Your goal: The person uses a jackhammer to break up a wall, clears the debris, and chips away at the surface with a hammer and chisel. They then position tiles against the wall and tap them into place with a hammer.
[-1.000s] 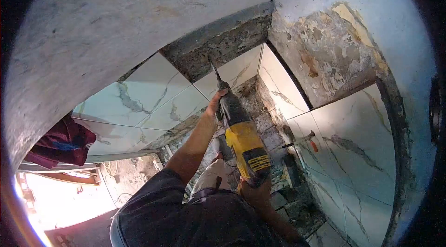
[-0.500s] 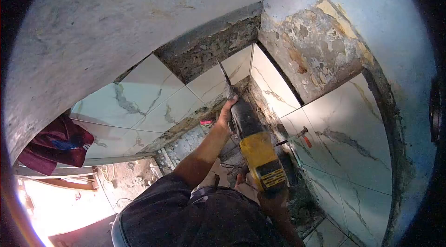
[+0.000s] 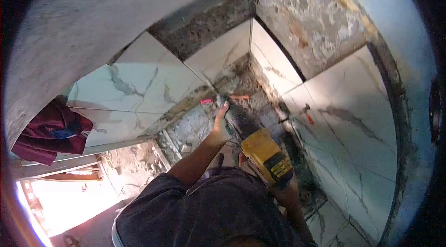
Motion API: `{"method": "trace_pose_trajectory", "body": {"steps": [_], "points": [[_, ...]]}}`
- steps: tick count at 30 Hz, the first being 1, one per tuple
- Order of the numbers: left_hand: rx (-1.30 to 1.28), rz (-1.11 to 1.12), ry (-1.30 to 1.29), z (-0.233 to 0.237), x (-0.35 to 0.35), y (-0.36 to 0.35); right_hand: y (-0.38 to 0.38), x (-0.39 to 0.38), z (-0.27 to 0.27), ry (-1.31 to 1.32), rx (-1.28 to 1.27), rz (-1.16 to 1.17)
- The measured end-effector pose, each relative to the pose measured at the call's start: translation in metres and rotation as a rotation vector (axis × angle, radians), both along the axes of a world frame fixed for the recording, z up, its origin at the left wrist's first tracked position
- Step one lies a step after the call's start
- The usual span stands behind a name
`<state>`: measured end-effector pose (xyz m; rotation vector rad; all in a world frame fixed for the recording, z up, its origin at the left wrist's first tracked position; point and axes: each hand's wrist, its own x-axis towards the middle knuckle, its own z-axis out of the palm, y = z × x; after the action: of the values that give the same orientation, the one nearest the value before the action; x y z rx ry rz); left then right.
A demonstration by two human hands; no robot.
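A yellow and black demolition hammer (image 3: 262,148) lies diagonally across my view, its chisel end pointing up and left. My left hand (image 3: 222,117) is closed around the dark front part of the tool, thumb on top. At the rear, my right hand (image 3: 285,193) wraps the handle, its fingers partly hidden by the tool body. The slim chisel (image 3: 211,86) overlaps the lower edge of the marbled wall tiles (image 3: 223,54), by the rough strip beneath them. A small pink object (image 3: 206,101) and an orange piece (image 3: 239,97) lie close to the tool's front.
To the right, a small tool with a red handle (image 3: 310,118) rests against more marbled tiles (image 3: 348,140). Bare, rough wall (image 3: 316,24) shows above them. A maroon cloth (image 3: 53,131) hangs at the left, over a bright opening. Rubble and debris (image 3: 186,128) cover the floor.
The hammer's chisel end has dropped down and left, from the tile face to the tiles' lower edge. Both hands stay on the tool, and my view has tilted slightly downward.
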<state>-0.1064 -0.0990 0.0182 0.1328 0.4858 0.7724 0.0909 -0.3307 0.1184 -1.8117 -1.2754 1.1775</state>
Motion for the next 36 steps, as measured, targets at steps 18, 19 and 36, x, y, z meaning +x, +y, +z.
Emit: {"method": "trace_pose_trajectory", "body": {"steps": [18, 19, 36], "points": [[-0.81, 0.639, 0.499, -0.161, -0.205, -0.144, 0.119, -0.095, -0.165, 0.406, -0.802, 0.131], [-0.819, 0.686, 0.478, -0.177, -0.213, -0.141, 0.124, -0.107, -0.196, 0.248, -0.714, 0.245], [-0.983, 0.818, 0.573, -0.585, -0.317, -0.039, 0.248, -0.203, -0.611, -0.256, -0.541, 0.457]]}}
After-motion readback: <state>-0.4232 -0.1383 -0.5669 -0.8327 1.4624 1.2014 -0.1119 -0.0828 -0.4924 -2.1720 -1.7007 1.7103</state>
